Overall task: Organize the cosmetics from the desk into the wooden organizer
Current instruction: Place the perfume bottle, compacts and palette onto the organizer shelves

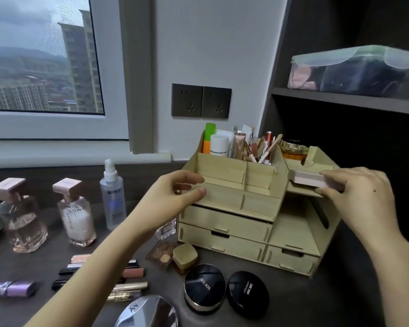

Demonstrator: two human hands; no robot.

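Wooden organizer (232, 230): pale laser-cut ply with slotted tab joints, sitting at the right rear of the dark matte worktop (340, 298). Right hand (364, 197) pinches a flat pink rectangular case (307, 179) between thumb and fingers, right over the organizer's right-side shelf. Left hand (175, 197) is curled at the front-left top corner, can't tell if it's gripping the wall. Front stepped trays are open, drawers closed. Rear bins are packed with brushes (267, 149) and a white bottle (219, 145). Two round black compacts (204, 286) lie just in front.
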